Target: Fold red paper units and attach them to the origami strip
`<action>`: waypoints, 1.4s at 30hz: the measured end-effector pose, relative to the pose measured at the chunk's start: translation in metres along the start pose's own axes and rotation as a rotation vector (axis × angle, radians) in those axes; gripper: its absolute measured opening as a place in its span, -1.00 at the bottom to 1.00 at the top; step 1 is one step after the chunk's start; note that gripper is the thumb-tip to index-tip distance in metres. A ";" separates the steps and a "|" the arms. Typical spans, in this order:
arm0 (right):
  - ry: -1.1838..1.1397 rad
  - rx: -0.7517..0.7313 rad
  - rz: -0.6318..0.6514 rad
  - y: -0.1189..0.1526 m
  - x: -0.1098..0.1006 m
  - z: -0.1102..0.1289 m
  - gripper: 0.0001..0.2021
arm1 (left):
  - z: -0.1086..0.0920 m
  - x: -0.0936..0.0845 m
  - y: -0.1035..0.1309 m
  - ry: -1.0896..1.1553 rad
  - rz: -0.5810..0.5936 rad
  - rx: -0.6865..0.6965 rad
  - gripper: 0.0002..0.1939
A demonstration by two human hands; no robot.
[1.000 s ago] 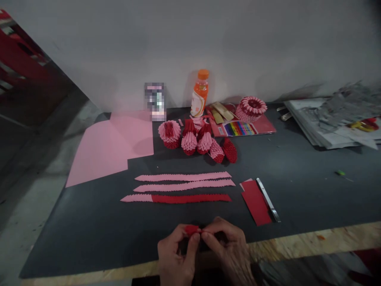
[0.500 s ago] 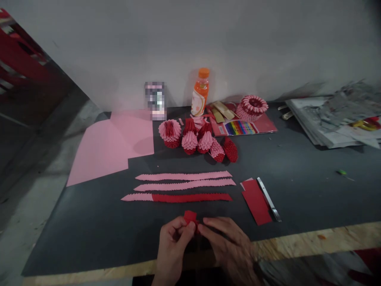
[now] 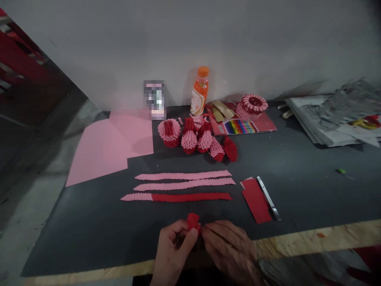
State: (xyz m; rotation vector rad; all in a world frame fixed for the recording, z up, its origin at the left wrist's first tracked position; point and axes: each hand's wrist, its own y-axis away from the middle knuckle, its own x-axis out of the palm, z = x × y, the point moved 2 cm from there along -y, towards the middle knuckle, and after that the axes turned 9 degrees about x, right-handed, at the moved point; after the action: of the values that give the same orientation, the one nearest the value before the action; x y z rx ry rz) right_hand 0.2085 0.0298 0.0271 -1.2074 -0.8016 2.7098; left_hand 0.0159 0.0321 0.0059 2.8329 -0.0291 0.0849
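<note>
Near the table's front edge, my left hand (image 3: 177, 246) pinches a small folded piece of red paper (image 3: 193, 219) between thumb and fingers. My right hand (image 3: 228, 244) is closed at the right side of this paper, its fingers together and their tips against it; its thumb is hidden. Ahead of my hands lies a zigzag-edged chain of paper pieces (image 3: 190, 197), pink at the left and red along the rest. Two all-pink chains lie behind it, one nearer (image 3: 184, 184) and one farther (image 3: 181, 175). To the right are stacked red paper slips (image 3: 256, 202) beside a slim metallic cutter (image 3: 268, 198).
Large pink sheets (image 3: 101, 147) cover the left. Folded-paper pieces (image 3: 189, 137) stand mid-table before an orange drink bottle (image 3: 200, 91) and a blurred-out upright object (image 3: 155, 100). A pink-and-red paper ring (image 3: 252, 106) rests on a red packet (image 3: 264, 126). Papers (image 3: 315, 127) are piled right.
The red paper has shifted slightly right and turned in my left hand. My right fingers have drawn closer together beside it. The things on the table stay put.
</note>
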 end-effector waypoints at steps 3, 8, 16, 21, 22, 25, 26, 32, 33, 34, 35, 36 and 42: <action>0.159 -0.263 0.109 0.010 -0.008 -0.003 -0.57 | -0.003 0.000 0.001 -0.041 0.023 -0.009 -0.58; 0.226 -0.064 0.029 0.046 0.004 0.006 -0.48 | -0.011 0.002 -0.002 -0.054 0.106 -0.058 -0.60; -0.242 0.178 -0.055 0.025 0.007 -0.006 -0.72 | -0.014 0.005 -0.002 0.025 0.057 -0.121 -0.68; -0.375 0.383 -0.012 -0.004 0.011 -0.001 -0.94 | -0.010 0.003 0.004 -0.180 -0.073 0.023 -0.81; -0.389 0.406 -0.017 -0.004 0.013 0.002 -0.96 | -0.008 0.004 0.006 -0.192 -0.082 0.039 -0.83; -0.449 0.483 -0.045 -0.002 0.016 0.007 -0.93 | -0.005 0.004 0.010 -0.175 -0.137 0.067 -0.87; -0.470 0.509 -0.052 -0.001 0.015 0.007 -0.91 | -0.004 0.005 0.011 -0.165 -0.164 0.075 -0.87; -0.440 0.499 -0.090 -0.004 0.011 0.014 -0.89 | -0.001 0.010 0.010 -0.138 -0.192 0.144 -0.87; -0.419 0.490 -0.112 -0.003 0.012 0.017 -0.86 | 0.001 0.012 0.010 -0.102 -0.208 0.151 -0.84; -0.395 0.483 -0.129 -0.001 0.015 0.019 -0.86 | 0.002 0.013 0.010 -0.063 -0.230 0.152 -0.79; -0.368 0.474 -0.138 0.000 0.018 0.022 -0.87 | 0.004 0.014 0.010 -0.031 -0.253 0.146 -0.74; -0.343 0.465 -0.136 0.002 0.022 0.024 -0.88 | 0.006 0.015 0.011 -0.009 -0.278 0.135 -0.69; -0.329 0.450 -0.092 0.005 0.029 0.025 -0.91 | 0.006 0.011 0.007 0.008 -0.330 0.115 -0.59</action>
State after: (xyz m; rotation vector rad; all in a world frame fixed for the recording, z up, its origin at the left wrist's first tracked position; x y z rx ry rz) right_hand 0.1713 0.0228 0.0189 -0.6279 -0.2289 2.8273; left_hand 0.0271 0.0236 0.0034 2.9076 0.4577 0.0259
